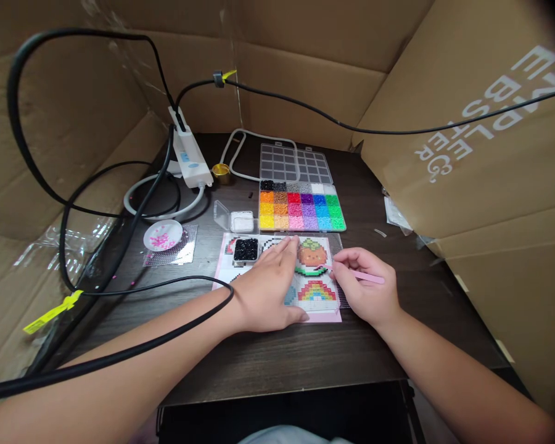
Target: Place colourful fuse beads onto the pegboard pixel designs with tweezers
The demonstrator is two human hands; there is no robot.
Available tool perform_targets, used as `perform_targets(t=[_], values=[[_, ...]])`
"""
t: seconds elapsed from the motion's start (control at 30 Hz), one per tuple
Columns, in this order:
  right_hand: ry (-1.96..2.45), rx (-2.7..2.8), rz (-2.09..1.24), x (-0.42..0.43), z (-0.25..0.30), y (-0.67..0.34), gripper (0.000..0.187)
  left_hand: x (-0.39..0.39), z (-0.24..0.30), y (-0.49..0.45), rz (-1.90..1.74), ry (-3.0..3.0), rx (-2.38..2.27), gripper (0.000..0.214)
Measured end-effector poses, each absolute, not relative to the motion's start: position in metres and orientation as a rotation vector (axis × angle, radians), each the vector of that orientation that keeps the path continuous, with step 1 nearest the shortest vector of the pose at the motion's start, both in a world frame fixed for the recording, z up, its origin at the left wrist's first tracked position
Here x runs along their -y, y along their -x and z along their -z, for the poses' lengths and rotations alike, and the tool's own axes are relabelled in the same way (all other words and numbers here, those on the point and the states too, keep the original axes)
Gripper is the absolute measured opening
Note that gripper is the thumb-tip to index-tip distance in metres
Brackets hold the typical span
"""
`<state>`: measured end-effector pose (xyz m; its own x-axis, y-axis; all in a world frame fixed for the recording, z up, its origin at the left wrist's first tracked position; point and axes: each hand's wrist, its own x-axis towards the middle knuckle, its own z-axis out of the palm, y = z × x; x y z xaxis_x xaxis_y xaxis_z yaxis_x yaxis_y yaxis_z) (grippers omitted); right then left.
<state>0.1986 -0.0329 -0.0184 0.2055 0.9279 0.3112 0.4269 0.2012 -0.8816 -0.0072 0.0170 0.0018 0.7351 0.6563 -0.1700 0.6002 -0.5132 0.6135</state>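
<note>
Tweezers [371, 277], I noted, ran left from right hand [377, 293], fingers pinching them, toward green arc [309, 272]; left hand [272, 287] lay flat, empty.

Right of the bead box [303, 230], I see mostly bare table [425, 277] where a hand could pass, up to the cardboard wall [467, 197]. Left of the box, a power strip [189, 157] and looping black cables [12, 111] bar the way; in front, the left hand [271, 280] and right hand [374, 299] block access.

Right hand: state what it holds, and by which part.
The right hand holds a slim pink tweezer-like tool around its middle, between tip and rear end.
</note>
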Motion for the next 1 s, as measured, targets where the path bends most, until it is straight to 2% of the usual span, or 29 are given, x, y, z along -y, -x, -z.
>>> perform_targets(t=[0.53, 0.8, 1.0], values=[[1.396, 1.334, -0.611, 0.033, 0.019, -0.200, 0.002, -0.016, -0.003, 0.007, -0.081, -2.272, -0.955, 0.122], [1.347, 1.032, -0.824, 0.026, 0.020, -0.203, 0.013, -0.016, -0.005, 0.007, -0.083, -2.258, -0.939, 0.124], [1.311, 0.992, -0.840, 0.022, 0.016, -0.199, 0.017, -0.016, -0.006, 0.007, -0.090, -2.262, -0.938, 0.125]])
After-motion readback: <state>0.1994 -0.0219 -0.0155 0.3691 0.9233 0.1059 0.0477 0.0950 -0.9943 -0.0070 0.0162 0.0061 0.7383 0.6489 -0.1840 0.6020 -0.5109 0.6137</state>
